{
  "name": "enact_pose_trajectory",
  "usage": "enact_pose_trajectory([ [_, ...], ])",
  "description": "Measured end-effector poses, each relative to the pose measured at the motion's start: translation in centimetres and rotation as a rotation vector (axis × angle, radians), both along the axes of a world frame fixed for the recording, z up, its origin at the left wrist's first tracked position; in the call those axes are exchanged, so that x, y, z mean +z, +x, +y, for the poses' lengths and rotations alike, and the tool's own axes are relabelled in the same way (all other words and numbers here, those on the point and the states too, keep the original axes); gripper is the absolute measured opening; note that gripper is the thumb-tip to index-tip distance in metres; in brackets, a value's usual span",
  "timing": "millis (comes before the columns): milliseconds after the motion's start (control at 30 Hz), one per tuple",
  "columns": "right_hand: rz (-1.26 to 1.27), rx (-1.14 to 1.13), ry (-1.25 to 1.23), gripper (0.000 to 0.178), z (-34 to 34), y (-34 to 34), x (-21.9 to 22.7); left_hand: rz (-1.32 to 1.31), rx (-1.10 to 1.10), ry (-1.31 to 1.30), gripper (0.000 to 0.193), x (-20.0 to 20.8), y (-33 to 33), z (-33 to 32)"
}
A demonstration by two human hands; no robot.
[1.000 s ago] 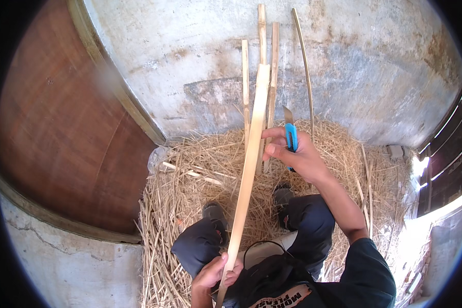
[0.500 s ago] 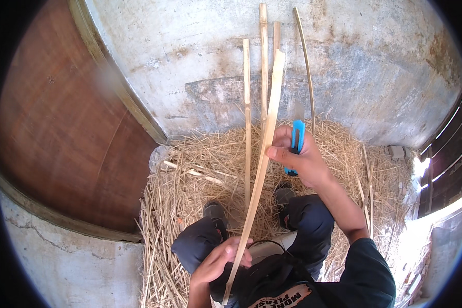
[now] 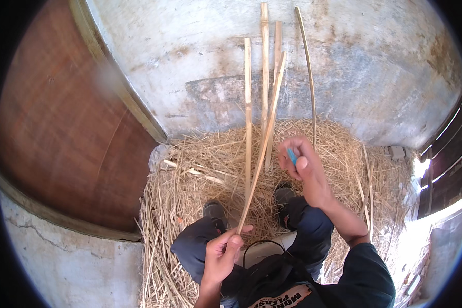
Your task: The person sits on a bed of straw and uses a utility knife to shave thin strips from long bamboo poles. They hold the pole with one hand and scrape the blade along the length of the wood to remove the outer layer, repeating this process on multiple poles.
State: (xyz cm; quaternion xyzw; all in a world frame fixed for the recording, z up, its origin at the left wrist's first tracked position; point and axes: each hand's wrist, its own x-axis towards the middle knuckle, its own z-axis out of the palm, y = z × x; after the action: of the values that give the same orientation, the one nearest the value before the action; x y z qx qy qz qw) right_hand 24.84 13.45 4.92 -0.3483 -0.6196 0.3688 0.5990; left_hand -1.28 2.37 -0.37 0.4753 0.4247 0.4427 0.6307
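Note:
My left hand (image 3: 223, 254) is closed around the lower end of a pale bamboo strip (image 3: 264, 141). The strip slants up and to the right, its narrow edge turned toward me. Apart from it, my right hand (image 3: 304, 167) curls its fingers round a utility knife, whose blue body (image 3: 291, 156) shows only in part; the blade is hidden from view. Behind the held strip, several other strips lean upright on the wall, among them a left one (image 3: 248, 102), a tall one (image 3: 265, 66) and a thin dark-edged one (image 3: 307, 66) to the right.
Straw and shavings (image 3: 190, 195) cover the floor around my shoes. A concrete wall (image 3: 200, 56) rises in front, with a brown wooden panel (image 3: 66, 118) at the left. Loose strips (image 3: 200, 173) lie on the straw. A slatted opening (image 3: 446, 149) is at the far right.
My right hand has let go of the strip and moved down and right, turning the knife. My left hand has shifted up, and the strip has turned from its broad face to its edge.

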Motion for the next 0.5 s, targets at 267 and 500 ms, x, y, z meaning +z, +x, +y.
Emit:
enact_pose_trajectory([
  [267, -0.686, -0.095, 0.475, 0.036, -3.1, -1.6, -1.6, 0.341, 0.258, 0.308, 0.028, 1.1, 1.1, 0.3],
  [500, -0.734, -0.105, 0.556, 0.037, -3.3, -2.4, -2.0, 0.478, 0.272, 0.420, 0.029, 2.0, 1.4, -0.2],
])
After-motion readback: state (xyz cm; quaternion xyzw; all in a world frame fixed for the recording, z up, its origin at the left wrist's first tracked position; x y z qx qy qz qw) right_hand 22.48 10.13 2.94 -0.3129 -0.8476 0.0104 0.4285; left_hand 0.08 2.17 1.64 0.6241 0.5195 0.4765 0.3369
